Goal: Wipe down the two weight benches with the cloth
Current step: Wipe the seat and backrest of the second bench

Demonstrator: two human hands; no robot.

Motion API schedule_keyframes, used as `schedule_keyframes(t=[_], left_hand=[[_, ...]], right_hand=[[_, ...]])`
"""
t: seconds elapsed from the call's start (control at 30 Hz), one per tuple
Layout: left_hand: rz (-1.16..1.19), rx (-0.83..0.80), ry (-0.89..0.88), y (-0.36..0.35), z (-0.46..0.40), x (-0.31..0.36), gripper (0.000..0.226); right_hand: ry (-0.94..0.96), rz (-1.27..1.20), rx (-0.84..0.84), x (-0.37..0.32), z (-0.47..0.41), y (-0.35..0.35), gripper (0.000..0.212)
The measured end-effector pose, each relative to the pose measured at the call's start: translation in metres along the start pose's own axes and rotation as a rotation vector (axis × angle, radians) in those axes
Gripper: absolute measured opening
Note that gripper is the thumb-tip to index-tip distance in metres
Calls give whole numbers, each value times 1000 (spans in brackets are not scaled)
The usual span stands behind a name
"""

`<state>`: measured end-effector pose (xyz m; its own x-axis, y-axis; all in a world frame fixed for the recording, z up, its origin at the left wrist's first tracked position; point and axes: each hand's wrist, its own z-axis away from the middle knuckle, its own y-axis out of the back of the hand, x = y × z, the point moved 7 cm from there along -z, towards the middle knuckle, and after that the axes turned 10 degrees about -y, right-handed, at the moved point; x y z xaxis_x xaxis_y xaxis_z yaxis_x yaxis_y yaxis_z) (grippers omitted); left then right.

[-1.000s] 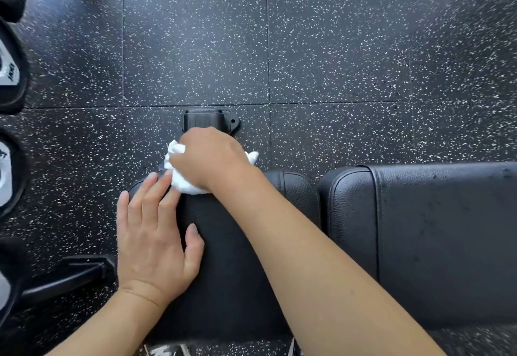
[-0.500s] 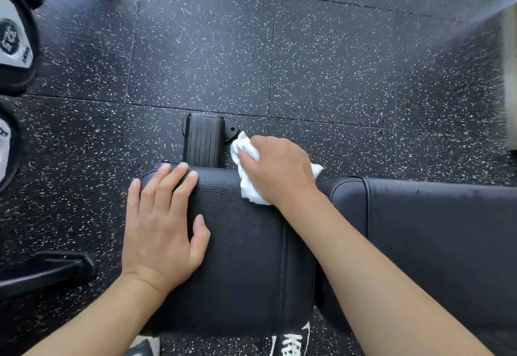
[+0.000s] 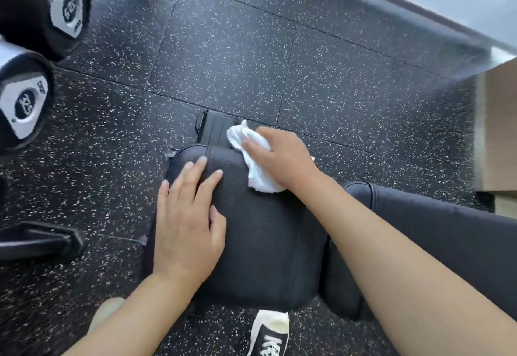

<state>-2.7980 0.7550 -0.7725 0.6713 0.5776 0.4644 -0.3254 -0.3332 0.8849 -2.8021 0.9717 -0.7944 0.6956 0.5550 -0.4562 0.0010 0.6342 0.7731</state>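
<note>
A black padded bench seat [image 3: 263,243] lies below me, with the longer back pad [image 3: 436,232] adjoining it on the right. My right hand [image 3: 282,157] holds a crumpled white cloth [image 3: 258,171] and presses it on the seat's far right corner. My left hand [image 3: 187,215] rests flat on the left part of the seat, fingers straight and pointing away from me. Only this one bench is in view.
Two black dumbbell heads [image 3: 64,5] with grey labels sit at the upper left on a rack. A black frame foot [image 3: 39,239] lies on the speckled rubber floor at left. The bench's foot [image 3: 214,129] juts beyond the seat. My shoe [image 3: 268,333] shows below. A wall base [image 3: 391,11] runs top right.
My right hand has swept the cloth from the seat's far left corner across to its far right corner. My left hand stayed flat on the seat. The view tilted.
</note>
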Motion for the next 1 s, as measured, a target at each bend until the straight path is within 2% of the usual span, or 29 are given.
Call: schedule_keyframes(t=[0.13, 0.23, 0.33, 0.43, 0.53, 0.63, 0.73, 0.83, 1.0], left_hand=[[-38, -14, -167, -6, 70, -4, 62], [-10, -14, -135, -10, 100, -7, 63], [-21, -30, -98, -14, 115, -1, 66], [-35, -50, -98, -15, 126, 3, 68], [-35, -85, -144, -13, 136, 4, 72], [-66, -149, -204, -11, 142, -1, 76], [-71, -194, -220, -7, 140, -1, 77], [-67, -243, -193, -4, 137, 4, 86], [-43, -277, -159, -1, 138, 2, 96]], right_hand=[[-76, 37, 90, 7, 4, 6, 47], [-93, 107, 82, -20, -8, -7, 51], [-16, 140, 69, -70, -19, -31, 47], [143, 315, 95, -129, -15, -59, 42], [477, 631, 75, -179, 12, -91, 34], [731, 835, -130, -196, 62, -140, 32], [874, 910, -294, -191, 106, -173, 38], [856, 936, -286, -191, 78, -159, 35], [506, 902, -123, -193, -3, -107, 33]])
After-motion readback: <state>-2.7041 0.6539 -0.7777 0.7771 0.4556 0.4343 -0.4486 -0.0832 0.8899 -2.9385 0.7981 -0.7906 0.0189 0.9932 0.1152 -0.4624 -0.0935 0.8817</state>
